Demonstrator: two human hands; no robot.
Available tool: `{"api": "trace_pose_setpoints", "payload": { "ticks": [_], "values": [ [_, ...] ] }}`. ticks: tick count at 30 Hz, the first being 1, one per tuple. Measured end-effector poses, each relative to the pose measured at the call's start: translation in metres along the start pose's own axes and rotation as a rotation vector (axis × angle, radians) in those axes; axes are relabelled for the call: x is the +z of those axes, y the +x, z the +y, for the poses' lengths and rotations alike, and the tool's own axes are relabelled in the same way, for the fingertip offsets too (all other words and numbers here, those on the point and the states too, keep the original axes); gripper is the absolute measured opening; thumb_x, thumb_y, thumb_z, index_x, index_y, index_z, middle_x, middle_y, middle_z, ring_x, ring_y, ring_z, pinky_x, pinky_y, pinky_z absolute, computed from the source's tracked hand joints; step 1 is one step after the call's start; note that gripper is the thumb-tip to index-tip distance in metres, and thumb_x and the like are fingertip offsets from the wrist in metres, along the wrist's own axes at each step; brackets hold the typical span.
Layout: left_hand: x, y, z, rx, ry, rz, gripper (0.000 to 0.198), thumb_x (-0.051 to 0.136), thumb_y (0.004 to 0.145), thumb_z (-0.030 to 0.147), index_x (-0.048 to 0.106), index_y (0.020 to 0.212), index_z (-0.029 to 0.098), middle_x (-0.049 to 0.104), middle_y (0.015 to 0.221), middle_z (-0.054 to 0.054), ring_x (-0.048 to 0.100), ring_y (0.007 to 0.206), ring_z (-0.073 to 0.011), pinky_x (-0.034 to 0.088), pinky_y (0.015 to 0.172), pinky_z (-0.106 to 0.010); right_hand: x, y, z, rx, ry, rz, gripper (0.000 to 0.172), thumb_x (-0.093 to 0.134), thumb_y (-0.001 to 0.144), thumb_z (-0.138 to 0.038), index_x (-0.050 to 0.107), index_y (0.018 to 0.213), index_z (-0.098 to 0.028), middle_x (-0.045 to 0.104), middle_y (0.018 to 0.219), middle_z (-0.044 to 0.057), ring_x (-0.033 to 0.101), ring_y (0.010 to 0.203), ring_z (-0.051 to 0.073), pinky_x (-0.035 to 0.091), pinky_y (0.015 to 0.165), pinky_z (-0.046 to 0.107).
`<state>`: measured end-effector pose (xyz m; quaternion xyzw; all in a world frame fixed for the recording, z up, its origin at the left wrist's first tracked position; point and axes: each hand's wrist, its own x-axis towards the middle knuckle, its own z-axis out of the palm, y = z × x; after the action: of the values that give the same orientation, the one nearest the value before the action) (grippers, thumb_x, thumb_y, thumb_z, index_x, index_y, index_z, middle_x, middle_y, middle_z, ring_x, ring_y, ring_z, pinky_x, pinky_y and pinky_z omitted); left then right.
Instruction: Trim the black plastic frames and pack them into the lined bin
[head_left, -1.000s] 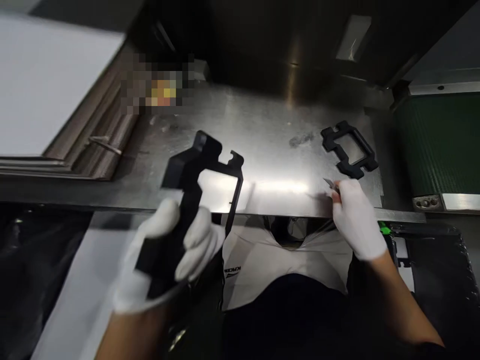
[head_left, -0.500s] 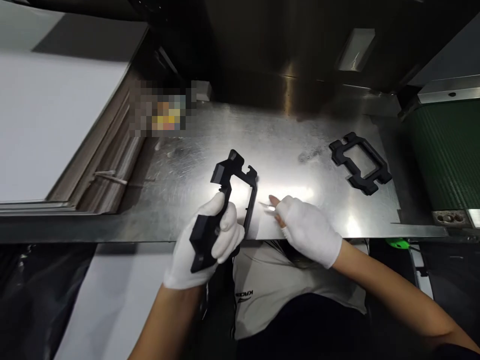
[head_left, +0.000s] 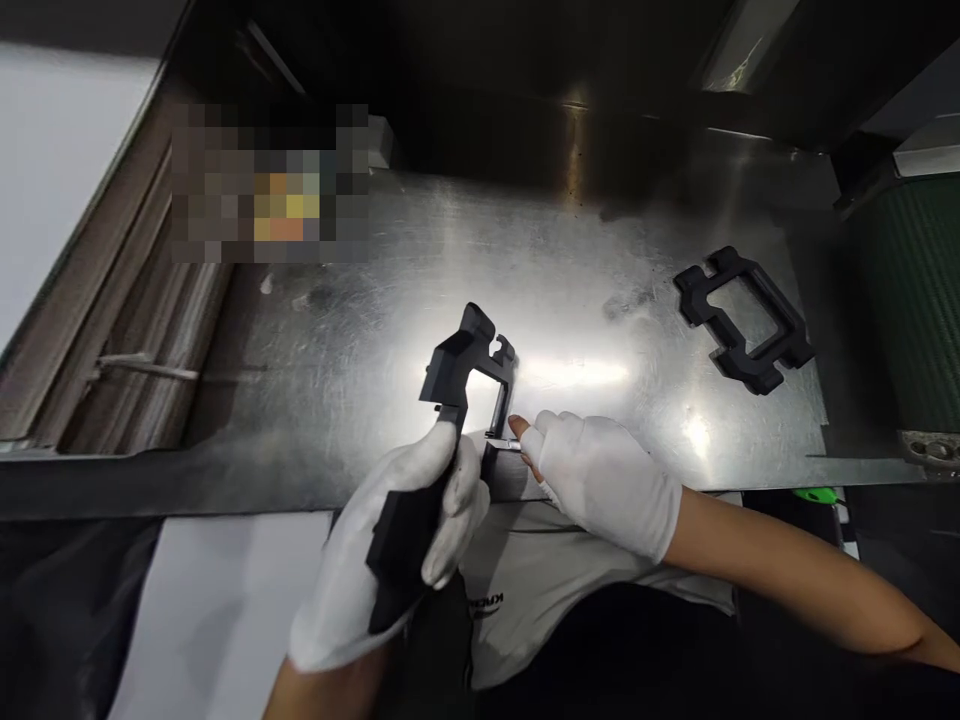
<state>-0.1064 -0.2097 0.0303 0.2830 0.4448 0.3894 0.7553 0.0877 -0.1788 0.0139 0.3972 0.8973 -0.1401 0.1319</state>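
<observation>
Worked beside a stack of brown-edged boards at far left, with a white sheet on top and a pale tie across the side. Had shiny black material and a pale panel beneath, below the front edge of the metal table. Gripped a black frame in the white-gloved left hand, thumb along the near face and fingers wrapped around one thick side. Held the frame tilted steeply up over the front edge of the table, with the notched end up and away and bright metal visible through the opening. Left unclear any contact between frame and table. Pinched a small blade in the right hand, gloved in white with bare fingertips, just beside the fingers of the left. Aimed the blade leftward, with the tip at the frame's thin right-hand bar. Had the two hands apart, each clamped on a separate object. Had a second black frame farther right, flat on the table and well apart from the first, a bright green item below the edge, and a ribbed green surface at far right.
</observation>
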Motion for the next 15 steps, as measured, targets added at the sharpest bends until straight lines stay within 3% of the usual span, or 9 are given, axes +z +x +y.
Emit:
{"api": "trace_pose_setpoints", "payload": {
  "ticks": [7, 11, 13, 15],
  "values": [
    [0.001, 0.002, 0.001, -0.054, 0.033, -0.017, 0.055, 0.050, 0.107, 0.061, 0.052, 0.067, 0.022, 0.036, 0.039, 0.003, 0.029, 0.038, -0.0116, 0.027, 0.041, -0.026, -0.003, -0.003, 0.021, 0.194, -0.001, 0.074, 0.047, 0.023, 0.118, -0.020, 0.069, 0.124, -0.014, 0.070, 0.102, 0.009, 0.058, 0.071, 0.019, 0.038, 0.056, 0.032],
    [0.003, 0.001, 0.000, 0.051, -0.089, -0.033, 0.059, 0.045, 0.110, 0.057, 0.043, 0.062, 0.022, 0.030, 0.034, 0.005, 0.026, 0.031, -0.0099, 0.027, 0.042, -0.028, -0.009, -0.005, 0.033, 0.319, 0.047, 0.031, 0.033, 0.040, 0.115, -0.019, 0.069, 0.130, -0.013, 0.072, 0.113, 0.012, 0.063, 0.078, 0.021, 0.046, 0.062, 0.032],
    [0.003, 0.000, -0.002, 0.128, -0.193, -0.029, 0.061, 0.040, 0.111, 0.054, 0.031, 0.060, 0.023, 0.020, 0.031, 0.008, 0.020, 0.026, -0.0088, 0.029, 0.042, -0.029, -0.013, -0.008, 0.033, 0.325, 0.111, 0.108, 0.030, 0.048, 0.113, -0.019, 0.069, 0.133, -0.013, 0.073, 0.118, 0.014, 0.067, 0.091, 0.024, 0.052, 0.075, 0.034],
    [0.001, -0.003, -0.007, 0.211, -0.289, -0.045, 0.060, 0.034, 0.113, 0.053, 0.021, 0.061, 0.024, 0.013, 0.029, 0.010, 0.016, 0.022, -0.0084, 0.028, 0.039, -0.029, -0.014, -0.014, 0.029, 0.335, 0.289, 0.278, 0.035, 0.048, 0.113, -0.022, 0.066, 0.142, -0.014, 0.074, 0.119, 0.014, 0.068, 0.103, 0.028, 0.055, 0.090, 0.039]
  ]
}}
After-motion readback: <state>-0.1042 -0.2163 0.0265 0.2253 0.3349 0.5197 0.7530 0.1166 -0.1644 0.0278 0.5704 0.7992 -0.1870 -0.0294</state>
